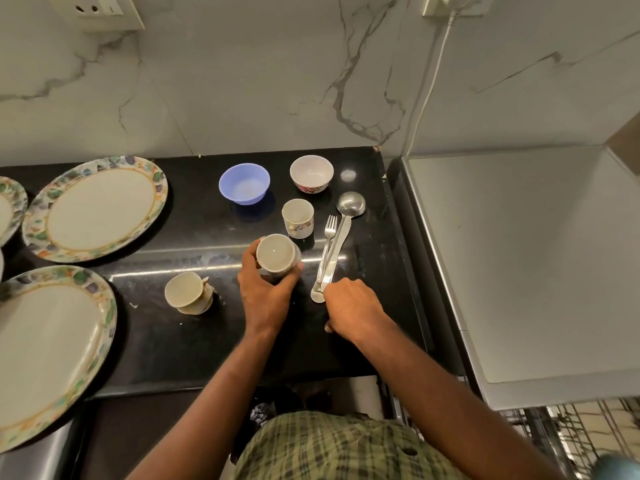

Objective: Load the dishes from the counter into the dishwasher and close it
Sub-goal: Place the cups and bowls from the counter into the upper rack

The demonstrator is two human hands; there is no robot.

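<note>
The left hand (266,292) is wrapped around a cup (275,253) near the middle of the black bench (194,334). The cup looks empty. Just right of the cup, the right hand (349,306) is closed on the handles of a fork (328,240) and a big spoon (346,220). Behind the cup stands a flowery cup (298,218), empty too. Farther back are a blue bowl (244,183) and a white bowl (311,174), both empty. Left of the cup another cup (188,292) tips over. Far left lie three big plates (95,209). Far right of the cup is the grey dishwasher top (526,258), with a wire rack (575,431) below it. A marble wall (277,81) stands behind the bench.
</note>
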